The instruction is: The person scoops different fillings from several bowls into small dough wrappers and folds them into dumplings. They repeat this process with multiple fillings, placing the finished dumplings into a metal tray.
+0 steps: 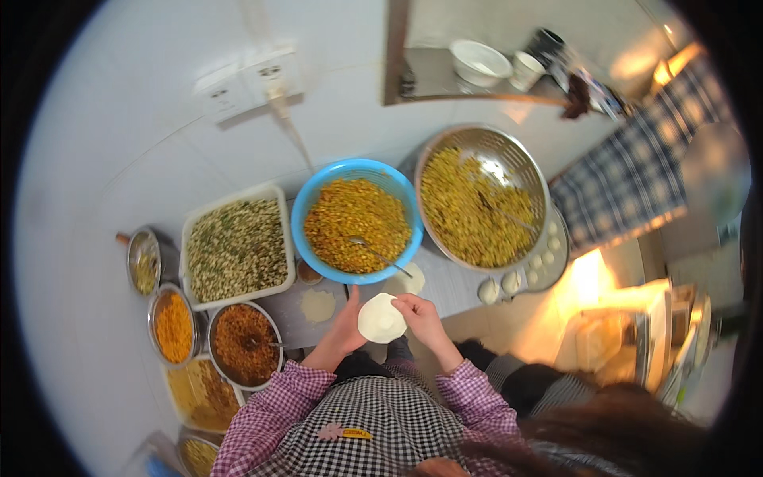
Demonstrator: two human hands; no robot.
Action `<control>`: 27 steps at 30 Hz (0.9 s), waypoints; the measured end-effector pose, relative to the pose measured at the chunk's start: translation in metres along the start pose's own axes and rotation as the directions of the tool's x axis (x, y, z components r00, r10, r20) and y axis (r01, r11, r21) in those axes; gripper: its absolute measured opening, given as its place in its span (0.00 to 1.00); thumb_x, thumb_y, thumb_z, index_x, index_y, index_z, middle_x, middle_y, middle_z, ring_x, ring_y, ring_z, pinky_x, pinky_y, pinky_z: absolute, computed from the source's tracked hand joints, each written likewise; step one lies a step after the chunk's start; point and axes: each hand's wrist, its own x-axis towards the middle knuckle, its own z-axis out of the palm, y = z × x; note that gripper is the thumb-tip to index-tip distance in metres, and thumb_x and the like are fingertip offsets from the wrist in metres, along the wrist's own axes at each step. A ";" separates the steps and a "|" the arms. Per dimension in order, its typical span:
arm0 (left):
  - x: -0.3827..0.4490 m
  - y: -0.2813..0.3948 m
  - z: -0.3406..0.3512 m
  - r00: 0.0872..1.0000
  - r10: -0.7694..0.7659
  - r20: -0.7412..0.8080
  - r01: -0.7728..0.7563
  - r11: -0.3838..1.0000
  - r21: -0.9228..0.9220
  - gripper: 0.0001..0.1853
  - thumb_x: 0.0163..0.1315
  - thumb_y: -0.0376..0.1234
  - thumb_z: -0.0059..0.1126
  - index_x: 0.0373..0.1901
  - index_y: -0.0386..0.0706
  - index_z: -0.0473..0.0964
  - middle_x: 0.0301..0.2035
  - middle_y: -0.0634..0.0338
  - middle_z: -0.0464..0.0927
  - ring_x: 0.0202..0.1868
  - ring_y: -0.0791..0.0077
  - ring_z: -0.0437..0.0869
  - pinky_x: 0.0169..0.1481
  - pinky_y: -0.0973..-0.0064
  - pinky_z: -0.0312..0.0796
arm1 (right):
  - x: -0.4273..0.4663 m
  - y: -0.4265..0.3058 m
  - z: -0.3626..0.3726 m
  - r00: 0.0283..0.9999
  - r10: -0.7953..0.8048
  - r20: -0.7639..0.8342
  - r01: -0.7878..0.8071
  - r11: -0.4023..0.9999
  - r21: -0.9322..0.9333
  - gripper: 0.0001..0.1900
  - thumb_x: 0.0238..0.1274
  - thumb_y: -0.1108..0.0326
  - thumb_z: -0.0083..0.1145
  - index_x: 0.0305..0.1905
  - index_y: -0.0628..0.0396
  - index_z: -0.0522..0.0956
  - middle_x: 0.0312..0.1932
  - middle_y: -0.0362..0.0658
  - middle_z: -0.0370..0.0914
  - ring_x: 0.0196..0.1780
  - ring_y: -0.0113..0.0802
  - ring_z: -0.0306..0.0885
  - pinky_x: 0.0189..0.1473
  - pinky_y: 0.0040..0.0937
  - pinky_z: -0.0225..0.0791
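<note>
A thin round dough wrapper (380, 322), pale and slightly domed in the middle, is held in front of my apron. My left hand (346, 327) supports its left edge, with the thumb pointing up. The fingertips of my right hand (420, 319) pinch its upper right edge. Just beyond my hands stands a blue plastic basin (300, 238) of yellow chopped filling (351, 214), with a metal spoon (381, 256) in it. Two more flat dough rounds lie on the counter, one (318, 305) left of my left hand and another (414, 279) partly behind my right hand.
At right, a perforated metal bowl (426, 247) of filling overhangs a round tray (560, 262) with dough pieces. Left are a white tub (290, 238) of chopped greens and a bowl of reddish filling (245, 340). Another person (596, 417) is close at lower right.
</note>
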 end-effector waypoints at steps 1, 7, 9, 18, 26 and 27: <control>-0.001 0.002 0.013 0.998 0.056 0.018 -0.056 0.998 -0.008 0.32 0.80 0.52 0.39 0.67 0.32 0.67 0.61 0.50 0.76 0.63 0.58 0.78 0.68 0.60 0.71 | 0.013 -0.006 0.001 0.998 -0.060 0.022 0.062 0.991 -0.120 0.15 0.75 0.61 0.59 0.50 0.63 0.83 0.38 0.38 0.86 0.38 0.20 0.79 0.39 0.23 0.73; -0.025 0.000 0.028 0.945 0.296 -0.137 -0.277 0.951 0.139 0.27 0.79 0.44 0.48 0.68 0.33 0.66 0.59 0.53 0.77 0.58 0.63 0.81 0.62 0.63 0.75 | 0.063 -0.025 0.011 0.980 -0.088 0.177 0.135 0.952 -0.276 0.11 0.71 0.66 0.62 0.45 0.65 0.84 0.31 0.44 0.86 0.33 0.25 0.80 0.37 0.27 0.72; -0.046 -0.007 0.017 0.913 0.372 -0.165 -0.369 0.928 0.053 0.27 0.79 0.44 0.48 0.69 0.34 0.66 0.60 0.53 0.76 0.59 0.63 0.81 0.63 0.63 0.75 | 0.072 -0.027 0.026 0.964 -0.087 0.253 0.155 0.952 -0.266 0.11 0.71 0.66 0.61 0.45 0.65 0.83 0.29 0.45 0.85 0.32 0.25 0.79 0.36 0.27 0.72; -0.206 -0.052 -0.078 0.520 0.655 -0.548 -0.849 0.470 -0.244 0.28 0.79 0.47 0.44 0.73 0.41 0.62 0.66 0.55 0.73 0.64 0.60 0.77 0.67 0.57 0.71 | 0.055 0.019 0.209 0.533 -0.197 0.823 0.786 0.475 -0.395 0.11 0.67 0.67 0.59 0.48 0.60 0.75 0.42 0.53 0.79 0.39 0.53 0.83 0.38 0.46 0.77; -0.261 -0.083 -0.184 0.363 0.615 -0.700 -0.924 0.334 -0.186 0.27 0.78 0.45 0.48 0.71 0.41 0.64 0.64 0.54 0.74 0.64 0.60 0.77 0.68 0.59 0.71 | 0.045 0.058 0.317 0.594 0.026 0.804 0.800 0.088 -0.593 0.11 0.64 0.71 0.55 0.49 0.58 0.69 0.37 0.55 0.79 0.33 0.55 0.83 0.30 0.49 0.77; -0.261 -0.084 -0.196 0.369 0.610 -0.701 -0.923 0.326 -0.203 0.27 0.78 0.45 0.48 0.71 0.41 0.64 0.64 0.54 0.74 0.64 0.59 0.77 0.68 0.59 0.71 | 0.046 0.055 0.326 0.512 -0.009 0.859 0.859 0.024 -0.512 0.11 0.64 0.71 0.54 0.49 0.58 0.70 0.36 0.54 0.79 0.32 0.53 0.84 0.29 0.46 0.77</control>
